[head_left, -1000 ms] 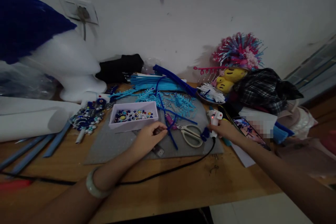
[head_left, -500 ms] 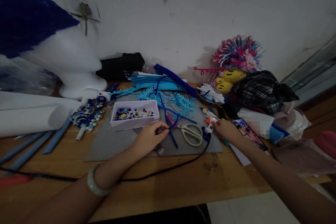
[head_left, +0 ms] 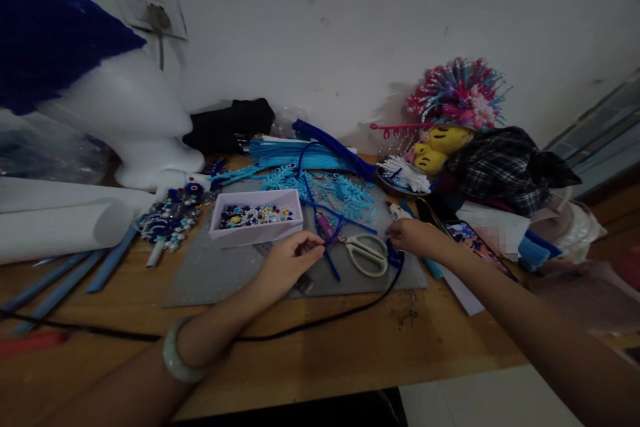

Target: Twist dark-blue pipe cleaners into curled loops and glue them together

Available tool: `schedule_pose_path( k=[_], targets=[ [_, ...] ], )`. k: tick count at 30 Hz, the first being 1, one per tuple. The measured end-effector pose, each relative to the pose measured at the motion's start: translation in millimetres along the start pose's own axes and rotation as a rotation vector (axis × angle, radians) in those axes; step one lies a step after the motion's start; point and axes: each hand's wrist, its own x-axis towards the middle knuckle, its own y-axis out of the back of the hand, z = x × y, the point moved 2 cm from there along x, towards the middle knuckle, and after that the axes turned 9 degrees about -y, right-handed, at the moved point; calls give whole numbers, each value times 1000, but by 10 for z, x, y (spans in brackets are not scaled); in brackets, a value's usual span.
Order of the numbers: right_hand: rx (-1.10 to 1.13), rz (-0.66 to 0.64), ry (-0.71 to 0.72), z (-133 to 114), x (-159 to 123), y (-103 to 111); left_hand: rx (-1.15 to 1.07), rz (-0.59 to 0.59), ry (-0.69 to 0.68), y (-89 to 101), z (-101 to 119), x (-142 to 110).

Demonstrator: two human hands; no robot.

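Observation:
My right hand (head_left: pixel 416 240) is closed over a white glue gun (head_left: pixel 399 211), covering most of its body. A black cord (head_left: pixel 320 328) runs from it leftward along the table. My left hand (head_left: pixel 293 259) has thumb and forefinger pinched; anything between them is too small or hidden to make out. Right beside those fingertips lies a bent dark blue pipe cleaner (head_left: pixel 332 265), next to a purple-handled tool (head_left: pixel 326 225). Scissors (head_left: pixel 369 257) with pale handles lie between my hands. A white box (head_left: pixel 255 235) of mixed beads stands just beyond my left hand.
Light blue branch-like pieces (head_left: pixel 350 193) and bundled pipe cleaners (head_left: pixel 300 155) lie at the back. A white mannequin head (head_left: pixel 145 113) stands left, near a beaded ornament (head_left: pixel 170 220). At right are a phone (head_left: pixel 477 247), yellow plush toys (head_left: pixel 447 140) and plaid cloth (head_left: pixel 505 170).
My right hand has moved slightly left, over the glue gun, hiding its orange part and switch. My left hand stays almost where it was, still pinched. The view has shifted slightly.

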Motion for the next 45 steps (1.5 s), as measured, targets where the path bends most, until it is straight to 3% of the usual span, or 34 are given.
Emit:
schedule_pose_path(
  k=[8,13,15,18,21,23,28,33,40,45],
  targets=[
    [-7,-27,26,-34,38,-30,-122,50,41,9,-49,14],
    [73,-2,16,-9,41,92,-218,73,116,-9,-20,7],
    [213,-4,-8,26,21,183,-221,66,134,-12,-8,5],
    [637,-92,-20,48,-30,308,-190,65,143,-18,-12,7],
    [994,-178,43,-46,-87,385,-149,48,122,-33,-39,11],
    [1172,-169,85,-173,-112,400,-109,15,99,-46,-58,7],
    [1508,-119,168,-570,-91,314,-44,-62,81,-90,-81,-23],
    [1769,-27,122,-817,-11,184,-168,-104,115,-154,-116,-19],
    [1910,-84,-16,-927,6,-88,-90,-182,139,-164,-184,-11],
    [1910,-129,1,-959,-38,-179,-34,-206,157,-142,-148,-33]
  ],
)
